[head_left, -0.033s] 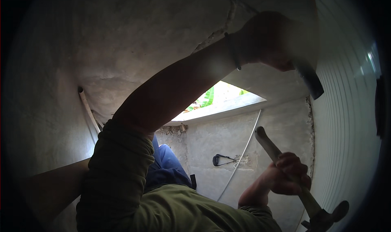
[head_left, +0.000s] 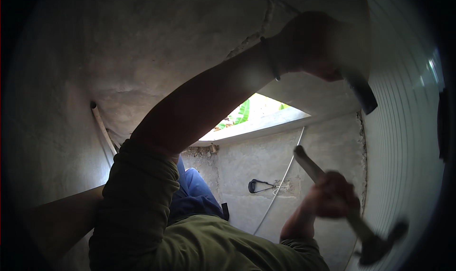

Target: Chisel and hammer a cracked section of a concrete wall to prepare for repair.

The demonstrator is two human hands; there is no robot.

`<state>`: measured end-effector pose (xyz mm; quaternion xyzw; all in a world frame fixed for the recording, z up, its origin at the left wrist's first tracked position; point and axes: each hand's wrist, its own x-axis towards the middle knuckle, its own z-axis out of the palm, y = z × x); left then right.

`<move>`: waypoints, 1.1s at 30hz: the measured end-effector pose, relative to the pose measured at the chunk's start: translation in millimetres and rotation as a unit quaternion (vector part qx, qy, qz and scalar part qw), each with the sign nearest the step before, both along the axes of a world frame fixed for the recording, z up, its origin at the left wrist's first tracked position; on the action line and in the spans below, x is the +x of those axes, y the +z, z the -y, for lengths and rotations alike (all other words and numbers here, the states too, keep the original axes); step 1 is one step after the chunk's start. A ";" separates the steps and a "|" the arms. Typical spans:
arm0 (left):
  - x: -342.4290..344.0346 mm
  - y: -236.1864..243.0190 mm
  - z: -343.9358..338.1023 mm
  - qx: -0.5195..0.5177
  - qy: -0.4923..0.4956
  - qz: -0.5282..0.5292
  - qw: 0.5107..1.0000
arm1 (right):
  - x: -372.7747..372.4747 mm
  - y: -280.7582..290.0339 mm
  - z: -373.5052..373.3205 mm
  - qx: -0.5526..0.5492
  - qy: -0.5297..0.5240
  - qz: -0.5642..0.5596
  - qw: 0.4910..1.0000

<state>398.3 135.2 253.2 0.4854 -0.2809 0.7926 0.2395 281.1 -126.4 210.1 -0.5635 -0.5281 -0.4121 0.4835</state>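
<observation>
My left arm reaches across the upper middle, and my left hand (head_left: 311, 47) is closed in deep shadow. A dark cylindrical tool (head_left: 362, 92) sticks out of it toward the ribbed panel; the rest of the tool is hidden. At the lower right my right hand (head_left: 334, 195) grips a hammer (head_left: 311, 165) around the middle of its handle. The butt of the handle points up and left. Its head (head_left: 380, 245), smeared by motion, hangs low beside the panel, below and apart from the dark tool.
A white ribbed panel (head_left: 399, 142) rises close on the right. The grey wall (head_left: 156, 38) has a crack. Behind are a bright opening (head_left: 266, 111), a thin white rod or cord (head_left: 285, 176) and a black loop (head_left: 253, 186). A brown board (head_left: 66, 214) and a pipe (head_left: 102, 126) are at left.
The hammer and my right hand have shifted slightly; the hand and the handle's butt sit a little higher, and the hammer is now blurred. My left hand has hardly moved.
</observation>
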 end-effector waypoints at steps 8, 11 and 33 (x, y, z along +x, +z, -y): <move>-4.1 -9.4 -14.1 -0.007 -0.003 -0.124 0.992 | 12.1 -5.8 -11.4 -0.092 -0.070 -0.104 0.988; -1.0 -7.2 -11.4 -0.004 -0.005 -0.122 0.993 | -1.0 8.2 -11.0 -0.052 0.005 -0.073 0.996; -0.3 5.2 -4.2 -0.016 0.030 -0.014 0.999 | 9.5 -10.9 -0.4 -0.112 -0.119 -0.094 0.982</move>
